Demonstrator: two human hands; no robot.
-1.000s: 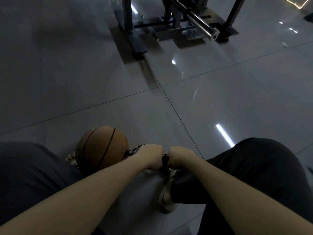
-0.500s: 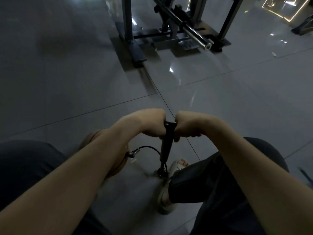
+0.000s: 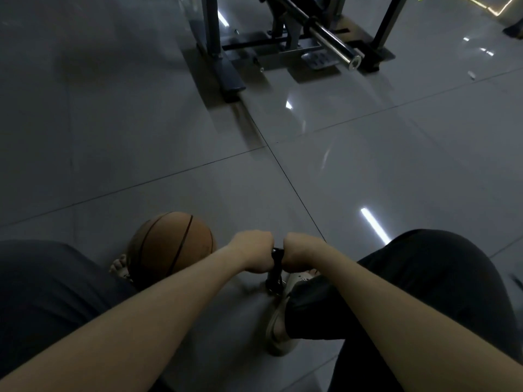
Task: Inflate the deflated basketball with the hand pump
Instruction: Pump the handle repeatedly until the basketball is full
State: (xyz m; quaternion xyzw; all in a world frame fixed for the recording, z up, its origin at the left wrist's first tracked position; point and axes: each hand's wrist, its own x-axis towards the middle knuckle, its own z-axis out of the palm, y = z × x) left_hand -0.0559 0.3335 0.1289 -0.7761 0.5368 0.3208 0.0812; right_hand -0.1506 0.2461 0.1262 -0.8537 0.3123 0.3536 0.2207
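Note:
An orange basketball (image 3: 172, 247) with black seams rests on the floor at lower left, against my left foot. A black hand pump (image 3: 275, 274) stands upright just right of it, its base by my right sandal. My left hand (image 3: 253, 251) and my right hand (image 3: 301, 254) are both closed on the pump's crossbar handle, which is pushed low toward the base. Most of the pump body is hidden by my fists. The hose to the ball is hidden behind my left hand.
My knees in dark trousers frame the scene at left and right. My right foot in a pale sandal (image 3: 278, 321) sits beside the pump base. A metal gym rack (image 3: 226, 66) with a steel bar (image 3: 334, 43) stands ahead on the glossy tiled floor (image 3: 368, 165).
Both hands have pushed the pump handle down from its raised position half a second ago. The basketball, then hidden by my left arm, shows again.

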